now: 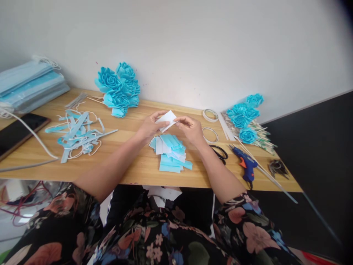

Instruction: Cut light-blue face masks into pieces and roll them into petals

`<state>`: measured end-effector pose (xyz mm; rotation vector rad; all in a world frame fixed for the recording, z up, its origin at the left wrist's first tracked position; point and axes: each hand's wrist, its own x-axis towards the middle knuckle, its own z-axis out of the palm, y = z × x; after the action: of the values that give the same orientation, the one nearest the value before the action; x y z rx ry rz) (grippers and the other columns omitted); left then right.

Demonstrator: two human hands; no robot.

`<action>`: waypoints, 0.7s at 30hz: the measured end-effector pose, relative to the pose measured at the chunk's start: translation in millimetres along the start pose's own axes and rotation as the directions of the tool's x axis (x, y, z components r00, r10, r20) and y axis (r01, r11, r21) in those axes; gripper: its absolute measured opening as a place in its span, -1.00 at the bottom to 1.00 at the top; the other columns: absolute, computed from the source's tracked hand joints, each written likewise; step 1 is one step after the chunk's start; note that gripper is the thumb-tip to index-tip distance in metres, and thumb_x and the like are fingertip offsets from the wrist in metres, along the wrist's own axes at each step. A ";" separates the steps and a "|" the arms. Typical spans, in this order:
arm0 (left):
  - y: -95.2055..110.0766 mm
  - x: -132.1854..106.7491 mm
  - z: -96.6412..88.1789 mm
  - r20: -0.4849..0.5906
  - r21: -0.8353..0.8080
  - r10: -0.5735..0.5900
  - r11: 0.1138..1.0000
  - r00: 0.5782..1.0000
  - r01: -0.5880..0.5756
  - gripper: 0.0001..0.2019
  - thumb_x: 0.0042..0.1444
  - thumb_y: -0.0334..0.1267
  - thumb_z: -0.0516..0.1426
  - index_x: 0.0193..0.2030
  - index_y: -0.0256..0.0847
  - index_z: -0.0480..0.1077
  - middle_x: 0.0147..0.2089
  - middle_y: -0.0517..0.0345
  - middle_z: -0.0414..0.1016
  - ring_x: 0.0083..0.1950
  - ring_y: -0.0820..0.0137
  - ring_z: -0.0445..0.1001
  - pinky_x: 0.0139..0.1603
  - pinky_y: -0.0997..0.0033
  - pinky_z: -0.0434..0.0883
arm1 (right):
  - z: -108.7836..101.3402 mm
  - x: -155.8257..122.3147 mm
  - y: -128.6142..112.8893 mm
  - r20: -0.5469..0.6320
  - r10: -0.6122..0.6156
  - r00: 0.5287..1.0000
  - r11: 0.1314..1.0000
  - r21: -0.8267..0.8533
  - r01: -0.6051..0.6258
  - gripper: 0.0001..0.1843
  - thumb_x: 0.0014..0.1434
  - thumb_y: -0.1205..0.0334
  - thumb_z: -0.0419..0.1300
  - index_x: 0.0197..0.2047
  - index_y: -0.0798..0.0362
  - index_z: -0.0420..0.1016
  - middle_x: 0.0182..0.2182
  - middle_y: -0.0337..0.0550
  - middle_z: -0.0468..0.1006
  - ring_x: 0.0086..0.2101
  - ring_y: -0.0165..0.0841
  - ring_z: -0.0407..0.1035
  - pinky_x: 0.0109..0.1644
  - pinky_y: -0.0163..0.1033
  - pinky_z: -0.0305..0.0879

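Observation:
Both hands meet above the middle of the table, around one small white piece of mask fabric [167, 120]. My left hand [152, 127] is closed on its left side, with the thumb lying across the front. At the right corner, my right hand [190, 127] pinches the edge between thumb and fingertips. Just below the hands lies a loose pile of cut blue and white fabric pieces [172, 154]. Black-handled scissors [220, 152] rest beside my right forearm, their blades hidden by it.
Blue fabric roses [118, 88] stand against the wall at left, more roses [244, 114] at right. Cut strips [78, 132], a phone [20, 132] and stacked masks [30, 84] fill the left side. A blue glue gun [246, 163] and tape rolls [210, 115] lie at right.

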<state>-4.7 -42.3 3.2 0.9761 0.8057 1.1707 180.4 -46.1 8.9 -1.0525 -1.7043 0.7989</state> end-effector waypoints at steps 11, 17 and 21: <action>9.4 -6.3 3.6 -0.032 0.272 0.131 0.955 0.991 -0.118 -0.50 -0.12 -0.36 0.29 0.05 -0.25 0.44 -0.13 0.06 0.52 -0.36 0.52 0.42 -0.38 0.53 0.39 | 0.7 -2.4 -3.3 0.034 0.032 0.999 0.999 -0.027 -0.032 -0.82 0.12 0.08 0.28 -0.32 0.01 0.53 -0.35 -0.23 0.60 -0.27 -0.34 0.46 -0.09 -0.20 0.37; 6.6 -5.0 3.5 0.023 0.290 0.150 0.945 0.988 -0.150 -0.48 -0.12 -0.37 0.27 0.07 -0.24 0.44 -0.06 0.03 0.52 -0.27 0.45 0.45 -0.24 0.44 0.43 | 2.1 -1.0 -3.3 -0.013 0.035 0.999 0.999 -0.039 -0.035 -0.83 0.08 0.09 0.29 -0.34 0.01 0.50 -0.37 -0.23 0.58 -0.33 -0.36 0.43 -0.14 -0.20 0.37; 5.0 -4.0 2.9 0.043 0.316 0.194 0.928 0.980 -0.197 -0.48 -0.12 -0.38 0.27 0.07 -0.23 0.46 0.04 -0.01 0.51 -0.11 0.36 0.47 -0.12 0.40 0.43 | 3.5 -1.1 -4.8 -0.028 0.040 0.999 0.999 -0.014 -0.040 -0.85 0.07 0.12 0.30 -0.35 0.01 0.48 -0.37 -0.23 0.57 -0.33 -0.37 0.43 -0.12 -0.20 0.38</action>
<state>-4.8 -46.3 8.9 1.3555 0.9233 1.2253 175.9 -49.2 11.5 -1.1061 -1.6723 0.7947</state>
